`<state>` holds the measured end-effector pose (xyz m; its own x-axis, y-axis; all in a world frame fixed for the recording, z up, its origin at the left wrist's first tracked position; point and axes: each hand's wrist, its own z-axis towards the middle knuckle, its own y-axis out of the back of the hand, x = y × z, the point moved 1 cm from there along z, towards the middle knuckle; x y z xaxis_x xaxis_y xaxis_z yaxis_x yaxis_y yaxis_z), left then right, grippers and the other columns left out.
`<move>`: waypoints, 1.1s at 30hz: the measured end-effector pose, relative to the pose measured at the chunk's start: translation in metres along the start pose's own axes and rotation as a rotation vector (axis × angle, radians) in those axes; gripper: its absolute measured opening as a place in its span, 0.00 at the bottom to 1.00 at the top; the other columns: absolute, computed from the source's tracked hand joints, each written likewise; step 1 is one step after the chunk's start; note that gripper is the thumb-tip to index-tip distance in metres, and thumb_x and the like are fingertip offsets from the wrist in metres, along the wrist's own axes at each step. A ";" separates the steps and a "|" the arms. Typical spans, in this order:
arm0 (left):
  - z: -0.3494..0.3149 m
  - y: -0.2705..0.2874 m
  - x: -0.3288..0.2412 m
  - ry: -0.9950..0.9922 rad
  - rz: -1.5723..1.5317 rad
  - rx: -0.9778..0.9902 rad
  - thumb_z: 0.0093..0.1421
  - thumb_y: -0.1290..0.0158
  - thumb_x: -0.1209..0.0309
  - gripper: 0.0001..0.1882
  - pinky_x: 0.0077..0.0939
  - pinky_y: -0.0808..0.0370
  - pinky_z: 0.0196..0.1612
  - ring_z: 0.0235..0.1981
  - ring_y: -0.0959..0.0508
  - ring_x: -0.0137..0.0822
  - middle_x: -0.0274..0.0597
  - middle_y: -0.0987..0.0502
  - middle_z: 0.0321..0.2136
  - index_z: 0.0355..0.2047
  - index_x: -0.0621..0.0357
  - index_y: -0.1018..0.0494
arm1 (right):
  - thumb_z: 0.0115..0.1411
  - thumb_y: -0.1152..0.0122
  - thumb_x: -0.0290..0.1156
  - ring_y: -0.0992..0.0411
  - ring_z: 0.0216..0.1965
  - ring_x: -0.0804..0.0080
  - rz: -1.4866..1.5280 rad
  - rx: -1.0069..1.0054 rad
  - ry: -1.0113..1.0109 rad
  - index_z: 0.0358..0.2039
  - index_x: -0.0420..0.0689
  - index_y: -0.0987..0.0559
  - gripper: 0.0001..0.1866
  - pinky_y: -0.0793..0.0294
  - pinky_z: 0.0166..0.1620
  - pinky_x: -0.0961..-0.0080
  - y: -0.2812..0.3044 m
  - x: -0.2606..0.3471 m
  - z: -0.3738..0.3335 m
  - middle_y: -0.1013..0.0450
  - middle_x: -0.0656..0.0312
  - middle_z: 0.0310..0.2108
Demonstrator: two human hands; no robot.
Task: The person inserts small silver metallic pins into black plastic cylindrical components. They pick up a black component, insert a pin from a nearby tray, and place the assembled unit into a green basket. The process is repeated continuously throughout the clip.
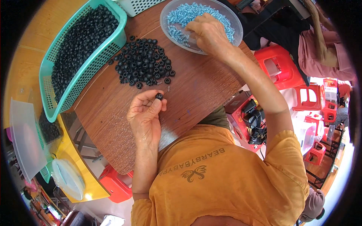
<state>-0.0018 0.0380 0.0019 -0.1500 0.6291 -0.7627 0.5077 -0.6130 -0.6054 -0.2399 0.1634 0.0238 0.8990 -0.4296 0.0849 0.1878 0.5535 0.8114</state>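
Note:
Between the thumb and fingers of my left hand [145, 113] is a small black plastic cap [159, 96], its round hollow end showing. My right hand [211, 34] reaches into a shallow clear bowl [164, 23] at the far side, fingers bent and pressed down among small shiny light-blue pieces [186, 12]. Whatever its fingertips pinch is hidden. A loose pile of similar black caps [143, 62] lies on the brown wooden table [113, 128] beyond my left hand. Near the pile's close edge lie a few tiny metal springs [168, 89].
A teal perforated basket [85, 62] full of black caps stands at the left. Part of a white basket [137, 5] shows at the far edge. Red stools [281, 67] and another person [324, 56] are to the right. A clear lid [68, 179] lies on a yellow surface at the left.

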 end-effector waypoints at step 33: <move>-0.015 0.030 -0.007 0.008 -0.140 -0.007 0.54 0.47 0.82 0.08 0.27 0.30 0.32 0.29 0.24 0.36 0.53 0.24 0.35 0.36 0.67 0.28 | 0.39 0.41 0.20 0.35 0.30 0.62 0.392 -0.088 -0.014 0.22 0.44 0.24 0.06 0.33 0.28 0.69 -0.004 0.118 -0.031 0.34 0.61 0.23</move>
<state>0.0275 0.0223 -0.0078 -0.2126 0.7123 -0.6689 0.4878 -0.5158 -0.7043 -0.1227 0.1330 0.0129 0.9037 -0.1832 0.3871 -0.1349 0.7362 0.6632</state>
